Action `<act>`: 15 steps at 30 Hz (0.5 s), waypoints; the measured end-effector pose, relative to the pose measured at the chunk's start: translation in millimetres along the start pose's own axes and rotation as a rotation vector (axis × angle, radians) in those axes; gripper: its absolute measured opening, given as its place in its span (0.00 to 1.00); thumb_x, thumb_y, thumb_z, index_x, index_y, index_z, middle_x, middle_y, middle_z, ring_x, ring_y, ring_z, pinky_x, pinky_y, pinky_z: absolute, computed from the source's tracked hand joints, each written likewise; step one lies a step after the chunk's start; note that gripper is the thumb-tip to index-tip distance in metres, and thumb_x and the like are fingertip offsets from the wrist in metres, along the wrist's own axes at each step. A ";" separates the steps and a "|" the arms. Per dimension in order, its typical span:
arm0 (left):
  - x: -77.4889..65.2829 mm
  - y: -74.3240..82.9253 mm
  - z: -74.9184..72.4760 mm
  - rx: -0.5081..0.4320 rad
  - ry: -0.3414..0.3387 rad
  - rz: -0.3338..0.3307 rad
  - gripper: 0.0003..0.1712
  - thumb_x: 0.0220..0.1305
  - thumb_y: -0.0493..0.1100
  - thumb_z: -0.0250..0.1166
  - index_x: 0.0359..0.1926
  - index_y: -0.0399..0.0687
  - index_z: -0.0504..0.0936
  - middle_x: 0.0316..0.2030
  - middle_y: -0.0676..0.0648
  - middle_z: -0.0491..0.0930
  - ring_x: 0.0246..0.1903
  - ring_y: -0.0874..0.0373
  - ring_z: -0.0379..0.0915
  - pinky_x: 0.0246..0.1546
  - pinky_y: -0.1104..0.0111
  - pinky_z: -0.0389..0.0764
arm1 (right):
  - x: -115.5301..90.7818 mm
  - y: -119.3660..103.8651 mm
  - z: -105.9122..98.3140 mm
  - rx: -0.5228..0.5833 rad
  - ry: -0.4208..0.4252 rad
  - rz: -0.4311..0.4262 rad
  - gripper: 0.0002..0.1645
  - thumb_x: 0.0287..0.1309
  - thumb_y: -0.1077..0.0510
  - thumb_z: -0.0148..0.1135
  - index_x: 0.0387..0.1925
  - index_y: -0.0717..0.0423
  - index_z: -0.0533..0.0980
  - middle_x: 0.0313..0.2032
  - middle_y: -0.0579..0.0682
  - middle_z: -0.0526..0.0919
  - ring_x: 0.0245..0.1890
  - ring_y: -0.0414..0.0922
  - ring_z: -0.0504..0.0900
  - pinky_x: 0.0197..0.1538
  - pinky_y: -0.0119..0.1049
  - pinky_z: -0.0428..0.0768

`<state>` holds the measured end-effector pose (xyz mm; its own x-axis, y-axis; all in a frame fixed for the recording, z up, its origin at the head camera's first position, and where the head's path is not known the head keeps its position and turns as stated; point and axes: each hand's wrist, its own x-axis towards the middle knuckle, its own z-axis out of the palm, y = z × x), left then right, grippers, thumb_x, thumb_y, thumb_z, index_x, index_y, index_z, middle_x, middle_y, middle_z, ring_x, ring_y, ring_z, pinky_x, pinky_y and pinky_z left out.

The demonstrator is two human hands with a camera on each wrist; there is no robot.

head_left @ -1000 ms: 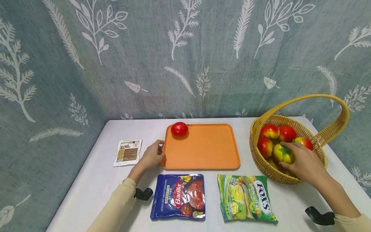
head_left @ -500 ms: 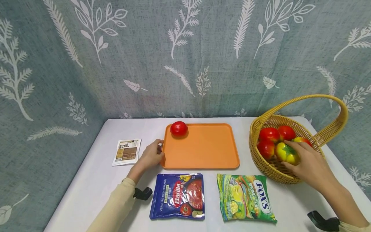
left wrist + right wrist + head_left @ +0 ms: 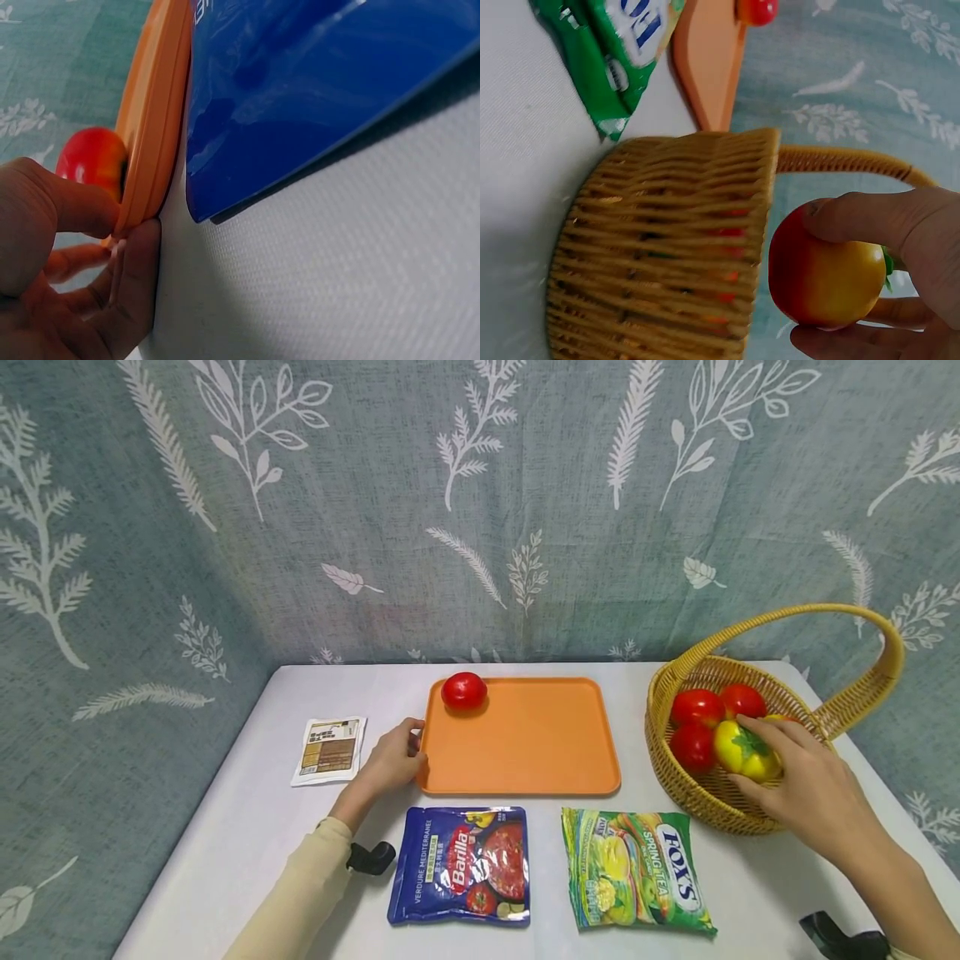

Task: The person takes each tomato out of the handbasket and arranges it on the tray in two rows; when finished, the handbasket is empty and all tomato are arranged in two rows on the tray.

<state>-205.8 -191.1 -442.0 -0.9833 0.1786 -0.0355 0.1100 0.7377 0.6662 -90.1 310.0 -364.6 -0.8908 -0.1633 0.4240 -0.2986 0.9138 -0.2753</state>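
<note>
We saw the right hand (image 3: pixel 813 781), thumb & fingers bent round a yellow-red fruit (image 3: pixel 738 747), just above the rim of the wicker basket (image 3: pixel 693 802) at frame right, w/ red fruits (image 3: pixel 697 707) inside. Left of ctr, we saw the left hand (image 3: pixel 392 758) w/ fingers curled, pinching the left edge of the orange tray (image 3: pixel 532 743); a lone red fruit (image 3: pixel 464 691) sat in its upper L corner. Farther out we noted a white pkt (image 3: pixel 330 752) mid-left, a blue pouch (image 3: pixel 460 867) bottom ctr & a green bag (image 3: pixel 637 872) lower right.
</note>
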 end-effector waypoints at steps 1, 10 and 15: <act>0.0 -0.2 0.4 -0.001 0.000 0.001 0.31 0.56 0.29 0.60 0.63 0.31 0.69 0.40 0.41 0.78 0.38 0.49 0.75 0.37 0.60 0.78 | 0.2 -2.2 -1.0 0.001 0.004 -0.004 0.46 0.37 0.61 0.81 0.63 0.62 0.73 0.52 0.65 0.75 0.42 0.65 0.75 0.38 0.64 0.74; -2.3 -3.6 -0.2 -0.009 0.003 -0.007 0.31 0.56 0.29 0.60 0.63 0.31 0.69 0.40 0.40 0.78 0.38 0.49 0.75 0.34 0.61 0.78 | 5.8 -26.8 -3.1 0.008 0.008 -0.049 0.46 0.38 0.58 0.81 0.63 0.58 0.73 0.54 0.61 0.75 0.43 0.61 0.76 0.39 0.62 0.76; -1.0 -1.8 1.1 -0.011 0.000 0.010 0.31 0.56 0.29 0.60 0.63 0.31 0.69 0.39 0.41 0.77 0.36 0.50 0.74 0.33 0.62 0.77 | 6.2 -37.6 -3.6 0.014 -0.010 -0.047 0.46 0.39 0.56 0.82 0.64 0.56 0.73 0.56 0.63 0.74 0.44 0.64 0.78 0.40 0.65 0.77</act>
<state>-204.9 -191.9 -444.0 -0.9822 0.1857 -0.0284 0.1182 0.7286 0.6746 -83.1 275.9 -348.5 -0.8792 -0.2093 0.4281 -0.3445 0.8998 -0.2678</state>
